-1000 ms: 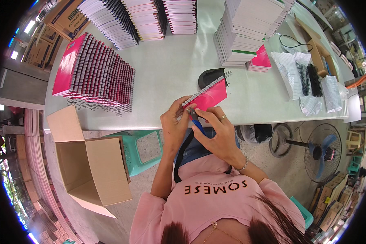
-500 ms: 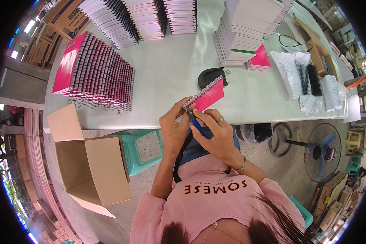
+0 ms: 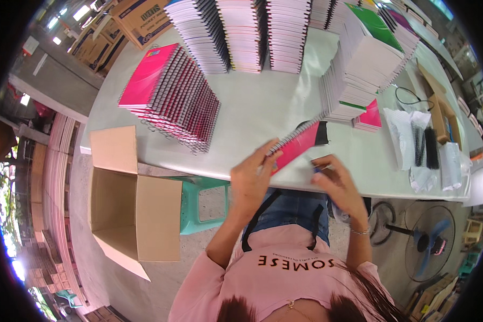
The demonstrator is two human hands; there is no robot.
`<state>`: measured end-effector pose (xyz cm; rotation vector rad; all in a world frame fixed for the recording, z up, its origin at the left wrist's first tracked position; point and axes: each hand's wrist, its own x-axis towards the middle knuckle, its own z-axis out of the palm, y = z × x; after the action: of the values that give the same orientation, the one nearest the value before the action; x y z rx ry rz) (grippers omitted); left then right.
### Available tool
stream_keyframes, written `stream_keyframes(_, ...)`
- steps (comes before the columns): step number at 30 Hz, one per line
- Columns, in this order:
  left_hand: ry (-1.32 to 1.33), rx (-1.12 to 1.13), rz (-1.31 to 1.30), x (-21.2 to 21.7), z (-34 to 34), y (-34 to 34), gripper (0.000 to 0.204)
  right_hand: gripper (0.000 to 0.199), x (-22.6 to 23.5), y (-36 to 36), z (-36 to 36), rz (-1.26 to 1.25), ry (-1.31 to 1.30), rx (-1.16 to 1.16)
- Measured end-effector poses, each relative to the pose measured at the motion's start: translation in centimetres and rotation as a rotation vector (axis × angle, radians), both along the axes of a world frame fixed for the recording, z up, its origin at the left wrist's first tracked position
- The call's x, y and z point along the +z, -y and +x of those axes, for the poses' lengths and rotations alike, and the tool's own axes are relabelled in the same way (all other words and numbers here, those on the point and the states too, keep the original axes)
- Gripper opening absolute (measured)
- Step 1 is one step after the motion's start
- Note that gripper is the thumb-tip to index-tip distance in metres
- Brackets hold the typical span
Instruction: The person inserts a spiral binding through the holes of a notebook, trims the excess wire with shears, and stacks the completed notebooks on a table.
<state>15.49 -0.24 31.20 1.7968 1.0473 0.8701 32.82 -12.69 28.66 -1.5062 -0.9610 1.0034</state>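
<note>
My left hand grips a pink spiral-bound notebook by its near end, holding it tilted above the table's front edge with the wire coil along the upper side. To the right of it, my right hand is apart from the notebook and smeared by motion. A bit of blue shows at its curled fingers, from the blue-handled pliers, which are mostly hidden. Just behind the notebook lies a black object, partly covered by it.
A stack of pink spiral notebooks stands on the table at left. Taller notebook stacks and unbound stacks stand behind. Plastic-wrapped black coils lie at right. An open carton, a green stool and a fan are below.
My right hand has drawn away from the notebook's coil toward the right, taking the pliers with it. My left hand still holds the notebook. The whole view has shifted.
</note>
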Motion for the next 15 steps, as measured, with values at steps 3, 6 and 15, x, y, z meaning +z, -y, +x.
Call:
stream_keyframes(3,0.102,0.111,0.187,4.3,-2.4,-2.6,0.036,0.026,-0.7,1.4,5.4,0.038,0.663,-0.230)
stream_keyframes(6,0.213,0.269,0.377,9.6,-5.3,-5.8,0.039,0.026,-3.2,2.3,10.2,0.001,0.841,-0.429)
stream_keyframes(15,0.543,0.260,0.443,14.0,-13.0,-16.4,0.026,0.030,-6.6,3.3,11.7,0.036,1.118,-0.553)
